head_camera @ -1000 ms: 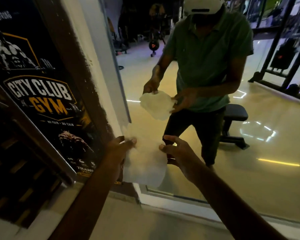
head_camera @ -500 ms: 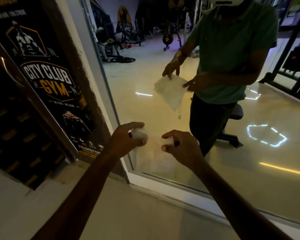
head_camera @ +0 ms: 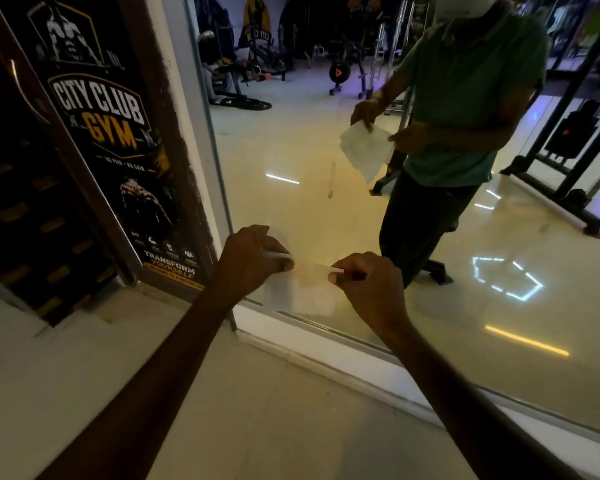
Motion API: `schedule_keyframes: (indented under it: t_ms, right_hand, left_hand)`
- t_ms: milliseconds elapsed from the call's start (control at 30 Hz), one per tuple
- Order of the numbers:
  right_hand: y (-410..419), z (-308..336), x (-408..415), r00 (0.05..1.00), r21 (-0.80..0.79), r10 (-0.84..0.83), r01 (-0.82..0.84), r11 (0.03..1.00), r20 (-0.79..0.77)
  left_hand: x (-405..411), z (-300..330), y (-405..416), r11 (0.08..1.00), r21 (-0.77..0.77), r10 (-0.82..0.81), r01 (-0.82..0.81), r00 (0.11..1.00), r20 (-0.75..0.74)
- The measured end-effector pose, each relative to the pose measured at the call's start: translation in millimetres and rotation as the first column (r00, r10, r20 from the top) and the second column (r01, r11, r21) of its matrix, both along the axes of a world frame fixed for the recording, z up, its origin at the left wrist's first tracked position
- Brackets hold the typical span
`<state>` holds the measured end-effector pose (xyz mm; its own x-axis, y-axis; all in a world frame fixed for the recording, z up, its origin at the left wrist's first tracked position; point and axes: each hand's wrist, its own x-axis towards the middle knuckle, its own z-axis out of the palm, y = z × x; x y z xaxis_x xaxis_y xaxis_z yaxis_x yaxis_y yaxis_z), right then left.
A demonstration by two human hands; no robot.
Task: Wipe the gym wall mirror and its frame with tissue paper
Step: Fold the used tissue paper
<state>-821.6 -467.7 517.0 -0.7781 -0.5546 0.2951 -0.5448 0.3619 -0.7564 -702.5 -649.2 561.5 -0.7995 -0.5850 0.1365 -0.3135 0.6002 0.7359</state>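
We hold a sheet of tissue paper in front of the lower left corner of the wall mirror, close to the glass but not clearly touching it. Our left hand pinches the sheet's upper left edge with curled fingers; our right hand pinches the upper right edge between thumb and curled fingers, so that the top edge stretches between the two hands and the rest of the sheet hangs below them. The sheet's lower edge ends just above the white bottom frame of the mirror. The left upright of the frame rises just beside our left hand. To its left hangs a dark poster reading "CITY CLUB GYM". In the glass we see the reflection of the person in a green shirt, holding the same sheet with both hands, and behind it gym machines on a glossy floor. A pale ledge runs beneath our forearms.
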Motion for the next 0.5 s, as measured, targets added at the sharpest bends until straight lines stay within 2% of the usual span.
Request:
schedule_keyframes:
  t_ms: [67, 100, 133, 167, 200, 267, 367, 400, 467, 500]
  right_hand:
    - [17.9, 3.1, -0.1, 0.994, -0.056, 0.038, -0.044, 0.997, -0.101]
    - [25.4, 5.9, -1.7, 0.993, -0.086, 0.078, -0.086, 0.993, -0.086]
    - [36.7, 14.1, -2.4, 0.991, -0.126, 0.133, -0.134, 0.983, -0.015]
    - [46.2, 22.6, -3.4, 0.970, -0.198, 0.214, -0.187, 0.962, 0.120]
    - [55.7, 30.4, -4.0, 0.906, -0.296, 0.315, -0.230, 0.927, 0.282]
    - [79.1, 35.4, -7.6, 0.707, -0.460, 0.489, -0.255, 0.850, 0.511]
    - [112.4, 13.4, -17.0, 0.382, -0.479, 0.576, -0.324, 0.816, 0.722]
    - [127.2, -1.3, -20.8, 0.317, -0.467, 0.579, -0.365, 0.806, 0.751]
    - [154.4, -25.3, -29.5, 0.338, -0.385, 0.548, -0.442, 0.810, 0.765]
    - [167.3, -33.8, -32.6, 0.388, -0.334, 0.532, -0.471, 0.816, 0.753]
  left_hand:
    - [5.2, -2.8, 20.2, 0.999, -0.034, 0.038, -0.039, 0.999, -0.024]
    - [7.9, -1.5, 29.3, 0.997, -0.063, 0.046, -0.049, 0.998, -0.044]
    - [11.3, 2.3, 40.0, 0.993, -0.099, 0.056, -0.062, 0.996, -0.068]
    - [14.4, 5.8, 48.5, 0.993, -0.105, 0.049, -0.059, 0.994, -0.097]
    - [16.6, 9.0, 57.1, 0.997, -0.076, 0.026, -0.036, 0.993, -0.119]
    - [17.0, 13.5, 87.2, 0.996, 0.079, -0.017, 0.031, 0.985, -0.173]
    - [11.1, 5.8, 140.4, 0.976, 0.216, 0.083, -0.029, 0.965, -0.248]
    - [8.0, -4.2, 159.9, 0.970, 0.227, 0.138, -0.081, 0.959, -0.248]
    - [5.0, -22.8, 194.0, 0.956, 0.241, 0.220, -0.165, 0.950, -0.223]
    - [7.0, -31.4, 208.7, 0.949, 0.236, 0.257, -0.208, 0.946, -0.199]
